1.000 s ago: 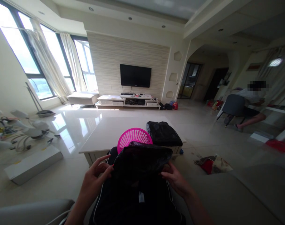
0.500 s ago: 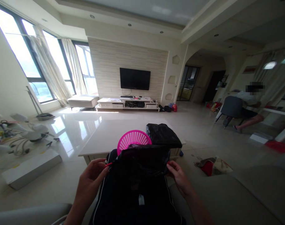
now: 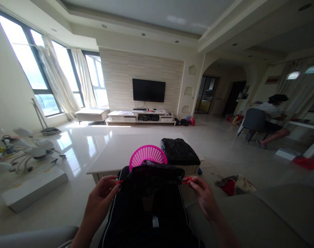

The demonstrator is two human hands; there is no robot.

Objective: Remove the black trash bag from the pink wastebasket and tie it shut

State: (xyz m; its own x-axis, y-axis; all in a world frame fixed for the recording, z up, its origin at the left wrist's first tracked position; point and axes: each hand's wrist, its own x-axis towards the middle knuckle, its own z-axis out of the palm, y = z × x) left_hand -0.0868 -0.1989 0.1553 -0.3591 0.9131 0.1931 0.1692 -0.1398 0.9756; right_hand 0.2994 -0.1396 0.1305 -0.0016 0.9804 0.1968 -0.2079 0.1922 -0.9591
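A black plastic bag [image 3: 154, 177] with red drawstrings is stretched across my lap between both hands. My left hand [image 3: 102, 189] is closed in a pinch on the red drawstring at the bag's left end. At the right end, my right hand [image 3: 200, 191] pinches a loop of red drawstring [image 3: 188, 180] pulled out from the plastic. Just beyond the bag is a pink slotted basket [image 3: 148, 153], its lower part hidden behind the plastic. Beside the basket, on the white low table [image 3: 107, 156], lies another black plastic bundle [image 3: 180, 151].
Grey sofa seating [image 3: 249, 213] is to my right. A long white box [image 3: 35, 189] lies on the floor at left. A person [image 3: 271, 117] sits on a chair at far right. A TV [image 3: 149, 90] hangs on the far wall above a white cabinet [image 3: 118, 117].
The right drawstring now shows as a red loop drawn out of the bag, and my right hand has moved slightly right. The bag's edge has gathered and bunched. My left hand keeps its pinch.
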